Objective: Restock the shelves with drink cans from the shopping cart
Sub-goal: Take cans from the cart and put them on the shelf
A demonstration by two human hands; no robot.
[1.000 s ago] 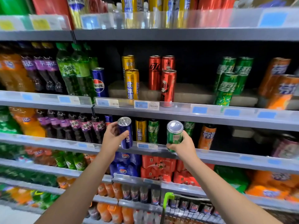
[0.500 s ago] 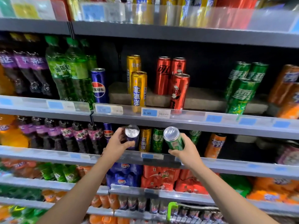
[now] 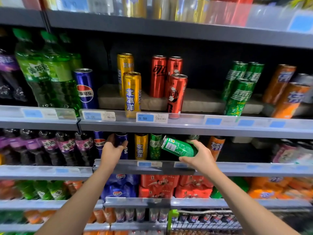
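Stocking, grey metal shelf lip [image 3: 152,168]: we are clamping our left hand [image 3: 112,152] round an upright blue aluminium can [image 3: 122,145] and our right hand [image 3: 200,157] round a tilted green aluminium can [image 3: 178,147] above it, risking knocking the yellow can [image 3: 141,146] behind that lip.

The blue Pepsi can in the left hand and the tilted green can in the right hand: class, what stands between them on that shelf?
In the head view, an upright yellow can and an upright green can stand between them.

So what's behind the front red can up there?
Two more red cans stand behind the front red can, raised on a grey block. Anything farther back is lost in the dark.
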